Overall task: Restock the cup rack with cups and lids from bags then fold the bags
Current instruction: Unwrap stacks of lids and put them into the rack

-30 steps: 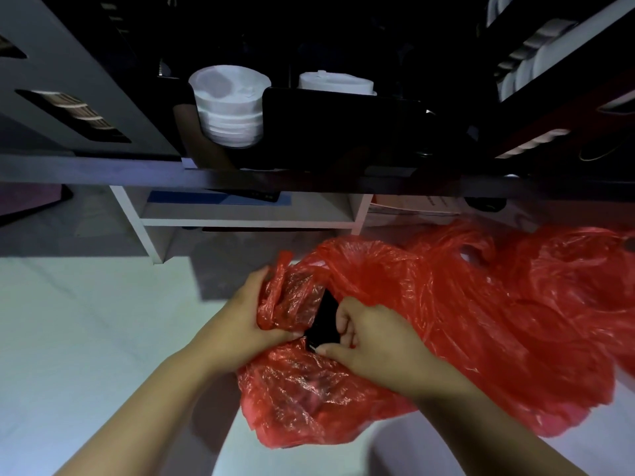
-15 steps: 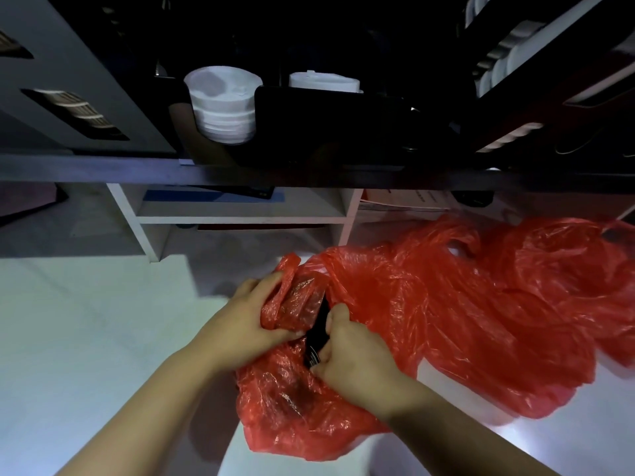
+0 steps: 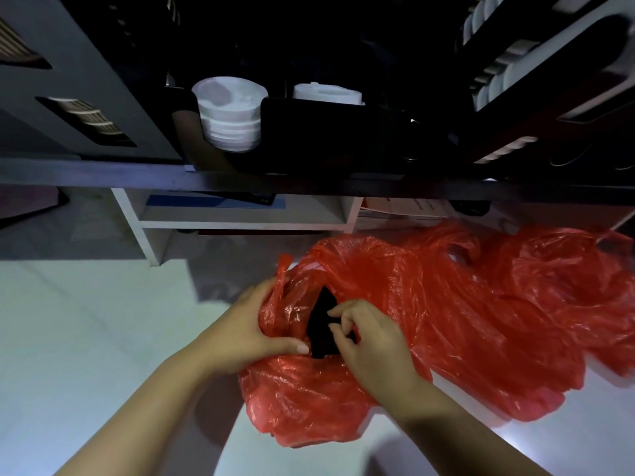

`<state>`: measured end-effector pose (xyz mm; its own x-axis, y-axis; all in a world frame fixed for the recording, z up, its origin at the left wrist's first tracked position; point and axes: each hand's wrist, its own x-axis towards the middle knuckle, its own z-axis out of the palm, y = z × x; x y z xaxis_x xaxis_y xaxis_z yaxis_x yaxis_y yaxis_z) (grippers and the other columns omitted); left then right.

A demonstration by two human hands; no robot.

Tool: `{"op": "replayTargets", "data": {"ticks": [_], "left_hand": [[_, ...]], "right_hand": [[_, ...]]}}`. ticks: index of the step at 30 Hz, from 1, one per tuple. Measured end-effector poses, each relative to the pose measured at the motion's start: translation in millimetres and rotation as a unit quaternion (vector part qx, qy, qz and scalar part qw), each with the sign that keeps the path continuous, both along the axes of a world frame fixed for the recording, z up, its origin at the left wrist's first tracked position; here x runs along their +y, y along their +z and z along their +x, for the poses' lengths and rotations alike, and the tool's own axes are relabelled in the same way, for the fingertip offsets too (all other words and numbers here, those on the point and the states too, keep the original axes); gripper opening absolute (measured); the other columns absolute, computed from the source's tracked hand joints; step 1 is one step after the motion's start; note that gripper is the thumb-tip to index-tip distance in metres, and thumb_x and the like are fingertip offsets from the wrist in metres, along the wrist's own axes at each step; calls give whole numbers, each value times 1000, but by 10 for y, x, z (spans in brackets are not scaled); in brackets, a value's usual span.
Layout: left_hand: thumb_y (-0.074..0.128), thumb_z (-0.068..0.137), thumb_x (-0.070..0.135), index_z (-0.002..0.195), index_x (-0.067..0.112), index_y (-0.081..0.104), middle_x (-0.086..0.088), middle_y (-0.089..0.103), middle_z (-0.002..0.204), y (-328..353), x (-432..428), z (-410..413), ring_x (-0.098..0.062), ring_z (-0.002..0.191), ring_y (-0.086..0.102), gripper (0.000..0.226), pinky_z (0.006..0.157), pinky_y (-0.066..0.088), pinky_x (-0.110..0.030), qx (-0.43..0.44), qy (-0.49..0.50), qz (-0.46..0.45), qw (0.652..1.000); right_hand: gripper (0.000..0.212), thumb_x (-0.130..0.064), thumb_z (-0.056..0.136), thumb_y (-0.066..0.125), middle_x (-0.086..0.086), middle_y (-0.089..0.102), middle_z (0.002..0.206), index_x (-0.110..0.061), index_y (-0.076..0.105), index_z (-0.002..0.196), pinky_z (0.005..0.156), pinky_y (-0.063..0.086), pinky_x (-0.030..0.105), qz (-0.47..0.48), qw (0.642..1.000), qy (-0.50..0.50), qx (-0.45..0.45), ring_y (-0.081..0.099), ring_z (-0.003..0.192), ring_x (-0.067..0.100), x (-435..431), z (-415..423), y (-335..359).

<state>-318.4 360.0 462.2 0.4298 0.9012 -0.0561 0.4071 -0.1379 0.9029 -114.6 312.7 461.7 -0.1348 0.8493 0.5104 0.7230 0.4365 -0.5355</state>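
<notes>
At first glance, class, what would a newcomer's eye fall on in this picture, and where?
The bright red plastic bag, crumpled on the pale floor at lower centre, stands out most. The left hand grips its mouth while the right hand curls its fingers on a black object in the opening. Above, a stack of white lids shows in the dark rack.

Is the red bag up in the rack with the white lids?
No, the red bag lies down on the pale surface below the rack, while the white lids sit up in the rack.
</notes>
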Motion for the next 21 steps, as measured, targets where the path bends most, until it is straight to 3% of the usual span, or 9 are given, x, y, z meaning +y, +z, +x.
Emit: {"op": "replayTargets", "data": {"ticks": [3, 5, 7, 9, 11, 13, 16, 19, 21], "left_hand": [[87, 49, 47, 124, 56, 33, 12, 50, 128, -36, -9, -8, -2, 116, 51, 94, 101, 44, -30, 29, -5, 19, 999], [89, 52, 30, 123, 52, 35, 13, 51, 124, -24, -18, 2, 5, 112, 51, 92, 97, 41, -15, 27, -6, 20, 999], [90, 56, 15, 122, 45, 38, 14, 56, 119, -16, -16, -7, 8, 107, 53, 89, 88, 41, -6, 16, -8, 6, 1000], [89, 57, 11, 121, 43, 40, 14, 62, 113, -19, -4, -39, 5, 104, 58, 87, 87, 44, -10, -4, -6, -22, 1000], [89, 58, 13, 120, 47, 41, 19, 64, 110, -19, 3, -65, 1, 104, 60, 86, 88, 47, -17, -11, -5, -40, 999], [88, 60, 11, 120, 46, 43, 24, 62, 111, -8, 2, -76, -1, 104, 61, 82, 88, 48, -19, -22, -4, -54, 998], [86, 60, 14, 118, 47, 48, 19, 64, 110, -1, -6, -88, -6, 103, 63, 76, 91, 50, -26, -37, 3, -68, 997], [78, 60, 19, 108, 58, 51, 19, 66, 107, 4, -9, -119, -6, 100, 64, 68, 88, 51, -25, -47, 18, -81, 995], [74, 62, 18, 111, 50, 54, 13, 67, 108, 5, -16, -132, -11, 100, 65, 62, 86, 53, -28, -74, 20, -108, 991]], "right_hand": [[34, -6, 72, 76, -9, 45, 100, -21, 52, 90, 85, 36, 6, -47, 999, -3, 3, 44, 95, 5, 85, 40, -22], [43, -18, 73, 79, -12, 38, 109, -17, 56, 109, 94, 28, 4, -134, 991, 0, -32, 36, 106, 5, 148, 73, 33], [62, -26, 75, 79, -13, 32, 119, -14, 47, 126, 104, 30, 13, -210, 975, 41, -64, 33, 118, 7, 214, 103, 98], [78, -31, 75, 79, -10, 29, 129, -14, 35, 137, 111, 31, 26, -243, 963, 79, -83, 31, 126, 9, 272, 107, 161], [98, -36, 74, 79, -11, 20, 141, -16, 19, 149, 114, 25, 26, -276, 949, 102, -114, 22, 133, 9, 326, 99, 192], [108, -37, 73, 80, -15, 10, 145, -18, 10, 153, 115, 22, 24, -301, 935, 120, -144, 15, 136, 9, 368, 85, 213], [107, -34, 71, 82, -17, 12, 144, -19, 13, 151, 113, 32, 28, -315, 932, 131, -120, 27, 135, 12, 444, 75, 225], [98, -32, 69, 83, -6, 32, 135, -29, 15, 139, 96, 48, 31, -319, 932, 125, -118, 50, 115, 14, 464, 75, 202], [90, -31, 68, 83, -7, 43, 121, -30, 19, 131, 85, 51, 27, -315, 936, 116, -101, 55, 102, 11, 434, 87, 182]]}}
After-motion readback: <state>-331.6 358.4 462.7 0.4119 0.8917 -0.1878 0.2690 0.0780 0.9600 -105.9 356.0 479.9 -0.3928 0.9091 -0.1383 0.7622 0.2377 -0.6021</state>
